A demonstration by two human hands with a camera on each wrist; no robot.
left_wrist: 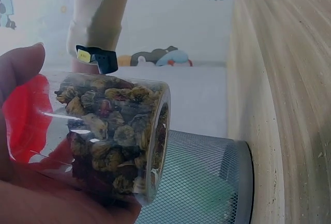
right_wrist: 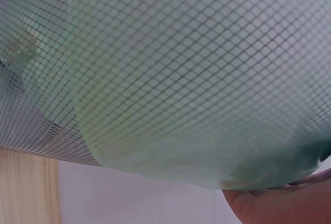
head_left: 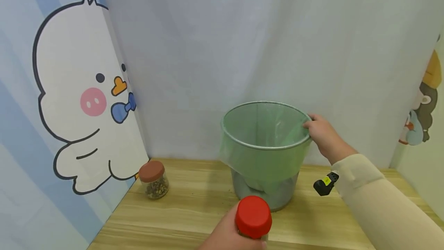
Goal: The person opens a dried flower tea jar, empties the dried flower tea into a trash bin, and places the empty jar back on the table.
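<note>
My left hand [head_left: 230,232] grips a clear jar [left_wrist: 111,131] with a red lid [head_left: 254,216], low at the front of the head view. Dried flower buds [left_wrist: 116,141] fill most of the jar, as the left wrist view shows. Behind it stands a mesh wastebasket [head_left: 239,184], upright and lined with a thin green bag [head_left: 263,165] folded over its rim. My right hand [head_left: 322,134] holds the rim on the right side, thumb inside and fingers outside. In the right wrist view, that hand's fingers [right_wrist: 289,203] lie against the bag.
At the left of the wooden table [head_left: 194,192] sits a second jar [head_left: 157,186] with a brown lid and dried contents. A pale curtain [head_left: 194,68] hangs behind the basket, and a cartoon-printed panel [head_left: 69,68] closes off the left side.
</note>
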